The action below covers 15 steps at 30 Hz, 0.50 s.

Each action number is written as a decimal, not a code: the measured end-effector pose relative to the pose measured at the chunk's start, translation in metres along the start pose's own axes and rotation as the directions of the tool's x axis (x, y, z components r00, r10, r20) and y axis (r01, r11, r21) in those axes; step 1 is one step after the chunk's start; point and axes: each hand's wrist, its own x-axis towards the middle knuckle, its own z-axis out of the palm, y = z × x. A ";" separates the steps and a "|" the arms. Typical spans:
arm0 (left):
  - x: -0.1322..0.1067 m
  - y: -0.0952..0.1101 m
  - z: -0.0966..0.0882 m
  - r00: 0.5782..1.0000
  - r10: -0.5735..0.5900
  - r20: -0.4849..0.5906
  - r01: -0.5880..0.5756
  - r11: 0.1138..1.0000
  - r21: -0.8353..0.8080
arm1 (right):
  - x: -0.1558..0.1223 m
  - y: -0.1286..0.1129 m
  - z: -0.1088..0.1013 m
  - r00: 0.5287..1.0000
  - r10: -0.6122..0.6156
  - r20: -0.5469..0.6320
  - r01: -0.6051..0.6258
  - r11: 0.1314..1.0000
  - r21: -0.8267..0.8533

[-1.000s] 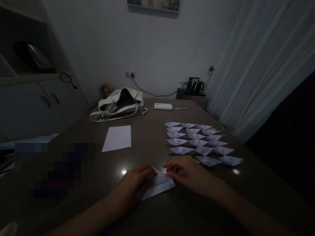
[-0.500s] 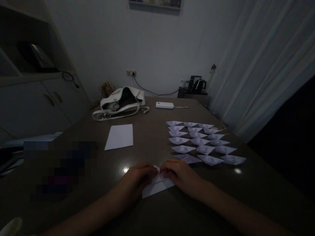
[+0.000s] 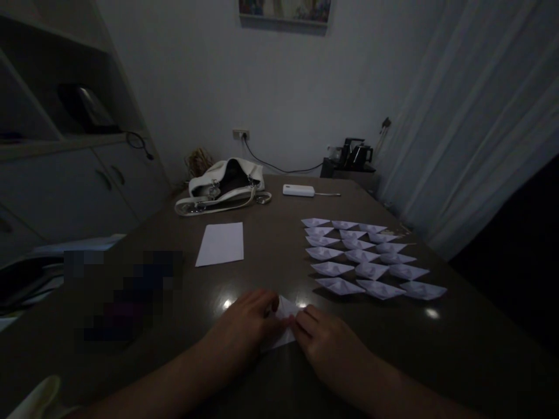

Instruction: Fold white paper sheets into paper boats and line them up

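Observation:
A partly folded sheet of white paper [image 3: 286, 306] lies on the dark table in front of me, its upper part coming to a point. My left hand [image 3: 255, 317] grips its left side with curled fingers, the thumb stretched across the paper. On the right edge, my right hand [image 3: 321, 337] pinches the sheet between thumb and fingers. The two thumbs nearly meet at the middle. Both hands hide much of the lower folds. Beyond my right hand stand rows of folded white paper boats [image 3: 338, 285], several in all.
A stack of white paper [image 3: 220, 244] lies left of centre. Farther back are a white handbag [image 3: 227, 183] and a white power bank [image 3: 298, 190] with a short cable. A black kettle [image 3: 361, 156] stands beyond the table's far right corner. A blurred patch covers the left side.
My right hand has slid down along the paper's right side, and the left thumb now reaches across it. More of the pointed top shows. The whole view has shifted slightly.

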 end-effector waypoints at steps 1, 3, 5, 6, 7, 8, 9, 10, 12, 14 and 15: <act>0.000 0.002 0.000 1.000 0.025 0.014 -0.026 0.998 0.056 | -0.002 -0.004 0.000 1.000 0.001 0.016 -0.001 1.000 -0.007; -0.001 0.005 0.004 0.996 0.084 0.036 -0.089 0.984 0.152 | -0.004 -0.009 0.000 0.999 0.016 0.042 -0.016 1.000 -0.009; -0.002 0.008 0.011 0.989 0.143 0.045 -0.149 0.970 0.193 | -0.004 -0.011 0.001 0.998 0.033 0.061 -0.032 0.999 -0.021; -0.003 0.010 0.014 0.984 0.170 0.048 -0.176 0.963 0.203 | -0.003 -0.011 0.000 0.997 0.048 0.068 -0.046 0.999 -0.029; -0.004 0.011 0.017 0.981 0.189 0.047 -0.195 0.958 0.210 | -0.002 -0.012 -0.001 0.995 0.064 0.078 -0.062 0.997 -0.036; -0.005 0.013 0.019 0.980 0.196 0.047 -0.201 0.956 0.215 | -0.001 -0.012 -0.002 0.992 0.083 0.092 -0.080 0.996 -0.038; -0.006 0.014 0.020 0.980 0.192 0.047 -0.197 0.956 0.217 | 0.000 -0.012 -0.005 0.989 0.103 0.109 -0.100 0.994 -0.035; -0.007 0.015 0.020 0.983 0.177 0.054 -0.185 0.958 0.221 | 0.002 -0.012 -0.008 0.983 0.125 0.136 -0.122 0.992 -0.028; -0.009 0.017 0.017 0.987 0.138 0.088 -0.156 0.958 0.239 | 0.005 -0.011 -0.015 0.963 0.175 0.205 -0.176 0.984 -0.015; -0.010 0.019 0.010 0.984 0.100 0.146 -0.136 0.954 0.266 | 0.008 -0.010 -0.023 0.918 0.245 0.310 -0.247 0.968 -0.035; -0.010 0.020 0.007 0.981 0.079 0.179 -0.127 0.955 0.270 | 0.009 -0.009 -0.027 0.897 0.270 0.349 -0.275 0.961 -0.037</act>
